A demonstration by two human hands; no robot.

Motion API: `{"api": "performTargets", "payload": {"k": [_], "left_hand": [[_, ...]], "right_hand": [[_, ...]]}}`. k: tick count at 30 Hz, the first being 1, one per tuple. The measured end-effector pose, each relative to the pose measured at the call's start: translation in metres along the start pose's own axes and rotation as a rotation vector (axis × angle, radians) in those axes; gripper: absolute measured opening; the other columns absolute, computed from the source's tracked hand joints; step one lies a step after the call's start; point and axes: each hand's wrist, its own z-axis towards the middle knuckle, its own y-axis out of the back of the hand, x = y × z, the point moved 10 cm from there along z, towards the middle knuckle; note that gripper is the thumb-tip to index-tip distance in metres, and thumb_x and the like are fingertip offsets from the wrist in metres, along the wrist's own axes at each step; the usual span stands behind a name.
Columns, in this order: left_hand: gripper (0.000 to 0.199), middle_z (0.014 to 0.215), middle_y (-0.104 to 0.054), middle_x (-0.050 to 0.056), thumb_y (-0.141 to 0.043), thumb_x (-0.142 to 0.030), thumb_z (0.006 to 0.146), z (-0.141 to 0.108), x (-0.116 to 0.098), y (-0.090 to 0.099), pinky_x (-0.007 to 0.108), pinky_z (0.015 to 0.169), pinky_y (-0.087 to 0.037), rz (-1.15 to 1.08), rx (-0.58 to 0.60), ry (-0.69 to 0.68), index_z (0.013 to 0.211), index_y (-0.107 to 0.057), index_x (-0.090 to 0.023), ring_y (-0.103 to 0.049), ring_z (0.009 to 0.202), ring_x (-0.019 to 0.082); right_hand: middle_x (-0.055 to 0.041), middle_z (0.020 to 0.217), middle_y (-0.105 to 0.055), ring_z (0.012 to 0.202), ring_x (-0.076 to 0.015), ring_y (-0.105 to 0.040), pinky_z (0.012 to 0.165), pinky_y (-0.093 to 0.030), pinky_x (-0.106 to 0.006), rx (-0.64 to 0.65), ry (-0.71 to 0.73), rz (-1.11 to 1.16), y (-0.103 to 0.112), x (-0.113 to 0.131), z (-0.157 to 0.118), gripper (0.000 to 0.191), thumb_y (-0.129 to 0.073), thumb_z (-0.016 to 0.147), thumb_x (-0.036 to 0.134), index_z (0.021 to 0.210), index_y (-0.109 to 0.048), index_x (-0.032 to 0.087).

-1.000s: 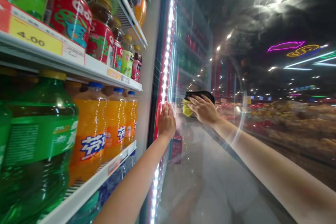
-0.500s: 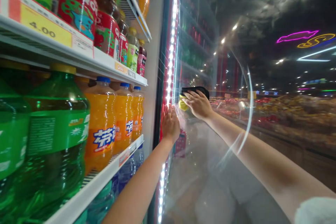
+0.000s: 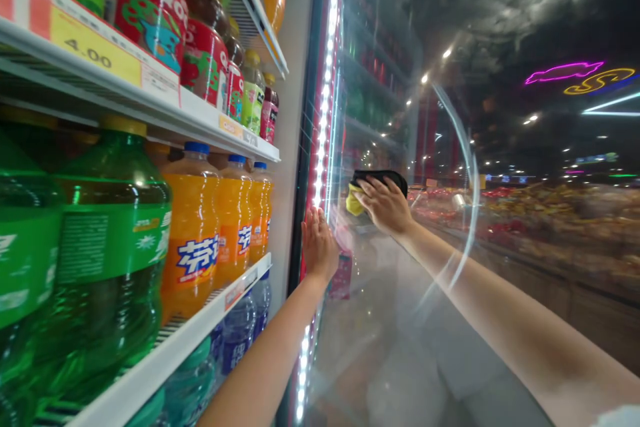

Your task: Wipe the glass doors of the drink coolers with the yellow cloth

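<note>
My right hand (image 3: 390, 208) presses a black and yellow cloth (image 3: 381, 178) against a glass door (image 3: 395, 320); its fingers lie over the cloth, with the yellow part showing at the left. To its left, my left hand (image 3: 319, 247) rests with fingers extended at the door's lit edge, beside the LED strip (image 3: 327, 80), and holds nothing. A pale curved streak (image 3: 473, 180) shows on the glass right of the cloth.
Shelves at the left hold large green bottles (image 3: 110, 213), orange soda bottles (image 3: 193, 233) and red-labelled bottles (image 3: 150, 10). A white shelf edge (image 3: 200, 320) runs close to my left forearm. Piled goods (image 3: 550, 220) show through the glass.
My right hand and the cloth have shifted slightly right and down across the glass. My left hand has moved a little down and left along the door's edge.
</note>
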Motion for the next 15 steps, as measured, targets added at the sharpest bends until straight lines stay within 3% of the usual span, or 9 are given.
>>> {"api": "performTargets", "payload": {"k": [2, 4, 6, 8, 11, 13, 15], "left_hand": [[0.065, 0.165, -0.032, 0.017, -0.034, -0.010, 0.096, 0.004, -0.003, 0.000, 0.053, 0.127, -0.023, -0.007, -0.007, 0.000, 0.160, -0.023, -0.012, -0.018, 0.157, 0.026], [0.063, 0.165, -0.031, 0.018, -0.034, -0.011, 0.096, 0.007, -0.011, -0.001, 0.050, 0.128, -0.023, -0.015, -0.007, -0.011, 0.159, -0.026, -0.009, -0.018, 0.156, 0.027], [0.062, 0.165, -0.031, 0.018, -0.034, -0.012, 0.097, 0.006, -0.023, -0.005, 0.048, 0.128, -0.025, -0.027, -0.006, -0.031, 0.158, -0.029, -0.009, -0.020, 0.156, 0.028], [0.062, 0.165, -0.032, 0.017, -0.034, -0.012, 0.097, 0.004, -0.039, -0.009, 0.050, 0.128, -0.026, -0.038, -0.007, -0.071, 0.159, -0.029, -0.012, -0.022, 0.156, 0.028], [0.065, 0.165, -0.033, 0.015, -0.034, -0.011, 0.096, 0.007, -0.069, -0.016, 0.053, 0.127, -0.025, -0.056, 0.009, -0.169, 0.160, -0.025, -0.015, -0.024, 0.155, 0.027], [0.066, 0.165, -0.033, 0.015, -0.035, -0.011, 0.096, 0.015, -0.084, -0.018, 0.052, 0.128, -0.024, -0.078, 0.005, -0.199, 0.161, -0.024, -0.014, -0.022, 0.156, 0.026], [0.066, 0.165, -0.032, 0.016, -0.035, -0.012, 0.096, 0.026, -0.091, -0.016, 0.052, 0.128, -0.023, -0.105, -0.037, -0.172, 0.160, -0.024, -0.012, -0.020, 0.156, 0.026]], "right_hand": [[-0.0088, 0.157, -0.049, 0.145, -0.0303, -0.043, 0.120, -0.025, -0.058, -0.040, -0.111, -0.013, 0.006, -0.011, 0.018, 0.043, -0.042, 0.103, 0.018, 0.141, -0.060, 0.023], [-0.0093, 0.158, -0.048, 0.146, -0.0303, -0.041, 0.120, -0.025, -0.058, -0.032, -0.082, -0.015, 0.003, 0.000, 0.016, 0.043, -0.041, 0.103, 0.018, 0.142, -0.059, 0.022], [-0.0088, 0.156, -0.050, 0.145, -0.0286, -0.043, 0.121, -0.026, -0.054, 0.007, 0.046, -0.018, 0.000, 0.018, -0.010, 0.042, -0.044, 0.102, 0.018, 0.141, -0.060, 0.022], [-0.0073, 0.154, -0.053, 0.143, -0.0264, -0.045, 0.122, -0.027, -0.050, 0.025, 0.128, -0.034, 0.007, 0.019, -0.048, 0.041, -0.048, 0.101, 0.020, 0.140, -0.060, 0.024], [-0.0064, 0.156, -0.051, 0.143, -0.0270, -0.045, 0.123, -0.024, -0.051, -0.035, 0.006, -0.095, 0.040, -0.025, -0.078, 0.047, -0.049, 0.100, 0.020, 0.146, -0.055, 0.026], [-0.0073, 0.158, -0.049, 0.145, -0.0291, -0.043, 0.123, -0.022, -0.054, -0.093, -0.114, -0.118, 0.060, -0.057, -0.068, 0.049, -0.049, 0.100, 0.021, 0.149, -0.052, 0.026], [-0.0076, 0.159, -0.047, 0.146, -0.0310, -0.041, 0.122, -0.022, -0.057, -0.141, -0.211, -0.118, 0.070, -0.075, -0.046, 0.050, -0.049, 0.099, 0.022, 0.149, -0.051, 0.026]]}}
